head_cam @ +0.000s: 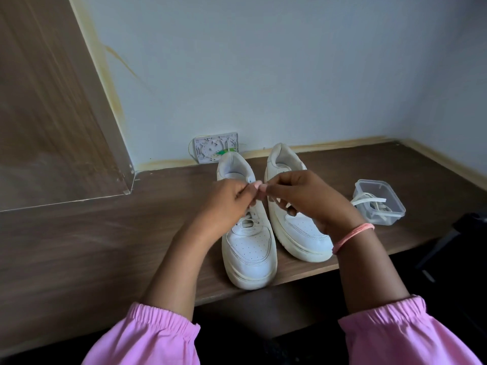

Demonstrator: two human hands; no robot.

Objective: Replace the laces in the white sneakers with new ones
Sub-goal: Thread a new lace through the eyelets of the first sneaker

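1. Head view looks down on two white sneakers standing side by side on a brown wooden desk (105, 246), toes toward the person, heels toward the pale wall.
2. Left hand (226, 201) hovers over the left sneaker (247, 238), fingers curled tight with thumb and fingertips pinched together at the upper eyelets.
3. Right hand (303, 198) hovers over the right sneaker (297, 227), fingers also curled, its fingertips meeting those of the left hand.
4. What the fingertips pinch is hidden between them; I cannot tell whether it is a lace end.
5. A white lace (249, 222) is threaded across the lower eyelets of the left sneaker.
6. A clear plastic box (379, 201) sits on the desk to the right of the sneakers, with loose white laces (369, 200) inside, one end trailing over its rim.
7. A pink band (353, 237) circles the right wrist.
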